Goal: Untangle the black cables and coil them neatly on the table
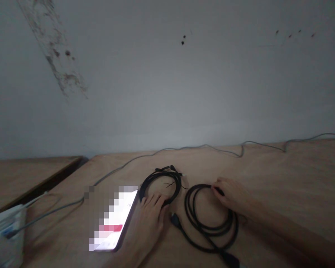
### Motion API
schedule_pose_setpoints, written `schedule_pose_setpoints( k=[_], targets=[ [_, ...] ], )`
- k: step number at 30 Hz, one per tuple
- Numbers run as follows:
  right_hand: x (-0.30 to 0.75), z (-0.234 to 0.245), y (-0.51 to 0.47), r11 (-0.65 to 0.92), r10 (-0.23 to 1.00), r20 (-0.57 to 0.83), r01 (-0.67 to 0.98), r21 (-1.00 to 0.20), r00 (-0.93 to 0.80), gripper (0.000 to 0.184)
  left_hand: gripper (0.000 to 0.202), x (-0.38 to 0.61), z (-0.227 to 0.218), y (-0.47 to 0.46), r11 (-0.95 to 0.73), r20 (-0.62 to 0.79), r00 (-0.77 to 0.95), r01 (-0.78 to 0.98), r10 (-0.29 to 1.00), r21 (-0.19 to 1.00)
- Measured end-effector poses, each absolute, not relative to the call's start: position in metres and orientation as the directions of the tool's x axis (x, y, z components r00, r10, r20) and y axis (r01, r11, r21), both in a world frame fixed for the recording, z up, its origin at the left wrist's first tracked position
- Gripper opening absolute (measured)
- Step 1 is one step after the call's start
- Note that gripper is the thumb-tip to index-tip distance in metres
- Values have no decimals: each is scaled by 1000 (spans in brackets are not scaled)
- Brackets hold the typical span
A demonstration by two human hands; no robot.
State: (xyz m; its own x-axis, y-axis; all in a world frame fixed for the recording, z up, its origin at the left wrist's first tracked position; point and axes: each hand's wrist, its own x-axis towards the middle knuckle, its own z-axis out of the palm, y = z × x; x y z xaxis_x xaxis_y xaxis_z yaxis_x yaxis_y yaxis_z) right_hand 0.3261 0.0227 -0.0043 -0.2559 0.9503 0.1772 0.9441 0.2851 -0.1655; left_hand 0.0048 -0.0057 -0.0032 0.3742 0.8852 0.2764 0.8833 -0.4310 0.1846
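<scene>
We had two black cords rolled into rings. The near ring (145, 185) lay just right of the phone (127, 214), and the far ring (210, 227) lay farther to its right. We thought both rings would be light, soft and bendy, a bit springy, and quick to slip loose. We would have pinched all the loops together, not just the hard plug (229, 258) of the far ring. Our right hand (230, 191) had its thumb and fingers pinched on the far ring. Our left hand (152, 212) had bent fingers over the near ring, but we could not tell if they gripped it. Left of the phone, a gray wire (167, 149) ran to a white thing (18, 223). We could not tell if that was a container or what was in it.
</scene>
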Motion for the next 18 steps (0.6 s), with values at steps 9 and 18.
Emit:
schedule_pose_setpoints(
  k=[9, 18],
  targets=[
    [334, -5, 13, 413, 896, 270, 884, -218, -352, 28, 25, 3, -7, -2, -464, 337, 379, 857, 862, 223],
    [356, 0, 3, 370, 926, 229, 839, -400, -299, 28, 23, 5, -4, -3, -472, 328, 386, 848, 862, 241]
  ],
)
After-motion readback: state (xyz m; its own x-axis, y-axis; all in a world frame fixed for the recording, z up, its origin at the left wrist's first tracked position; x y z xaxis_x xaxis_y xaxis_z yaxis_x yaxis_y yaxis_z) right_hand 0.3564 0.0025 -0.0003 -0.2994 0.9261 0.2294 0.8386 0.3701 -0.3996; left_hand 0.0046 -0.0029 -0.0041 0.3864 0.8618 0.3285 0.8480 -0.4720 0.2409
